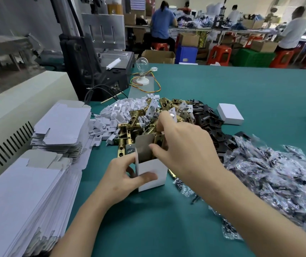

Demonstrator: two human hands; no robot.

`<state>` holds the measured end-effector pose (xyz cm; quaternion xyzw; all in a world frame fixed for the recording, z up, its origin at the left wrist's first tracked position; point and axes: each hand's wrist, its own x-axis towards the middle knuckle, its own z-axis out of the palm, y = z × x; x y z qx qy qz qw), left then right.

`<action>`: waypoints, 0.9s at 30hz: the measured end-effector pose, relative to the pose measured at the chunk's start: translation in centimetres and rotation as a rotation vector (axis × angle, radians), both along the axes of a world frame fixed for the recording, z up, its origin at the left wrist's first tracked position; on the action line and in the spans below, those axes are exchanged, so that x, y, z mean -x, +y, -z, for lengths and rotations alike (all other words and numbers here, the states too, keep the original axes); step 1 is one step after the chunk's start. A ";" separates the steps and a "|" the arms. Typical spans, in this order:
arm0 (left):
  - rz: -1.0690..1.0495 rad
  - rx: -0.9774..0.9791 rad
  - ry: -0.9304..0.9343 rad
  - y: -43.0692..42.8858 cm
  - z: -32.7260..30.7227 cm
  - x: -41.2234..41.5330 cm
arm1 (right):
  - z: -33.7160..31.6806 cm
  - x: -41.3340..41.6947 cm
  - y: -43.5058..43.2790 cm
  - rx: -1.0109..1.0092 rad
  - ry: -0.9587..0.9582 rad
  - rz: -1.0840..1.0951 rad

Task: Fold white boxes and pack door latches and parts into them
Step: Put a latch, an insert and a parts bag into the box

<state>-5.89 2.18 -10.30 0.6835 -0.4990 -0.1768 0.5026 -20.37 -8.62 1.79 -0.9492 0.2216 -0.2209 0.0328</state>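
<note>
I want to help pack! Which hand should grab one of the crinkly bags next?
Right, probably. The left hand holds the white box steady, while the right hand, gripping a brass latch at its mouth, is nearest the bags piled on that side.

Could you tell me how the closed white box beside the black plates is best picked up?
Probably from above, pinching its near and far walls: the closed white box lies flat, top bare, and the black plates crowd only its left edge.
</note>
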 end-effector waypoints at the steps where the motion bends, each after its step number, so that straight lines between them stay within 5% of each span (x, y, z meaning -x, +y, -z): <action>1: 0.005 -0.001 0.005 0.0 0.0 0.0 | 0.1 -0.1 0.2 0.004 0.038 0.017; 14: 0.013 -0.010 0.016 -0.1 0.1 -0.1 | 0.0 -0.8 1.0 -0.039 0.275 0.097; 22: 0.037 0.000 0.031 0.1 -0.1 -0.2 | -0.4 1.7 -1.5 -0.114 -0.215 -0.032; 27: 0.057 0.014 0.017 0.2 -0.1 -0.2 | 0.2 3.4 -5.9 -0.189 -0.082 0.085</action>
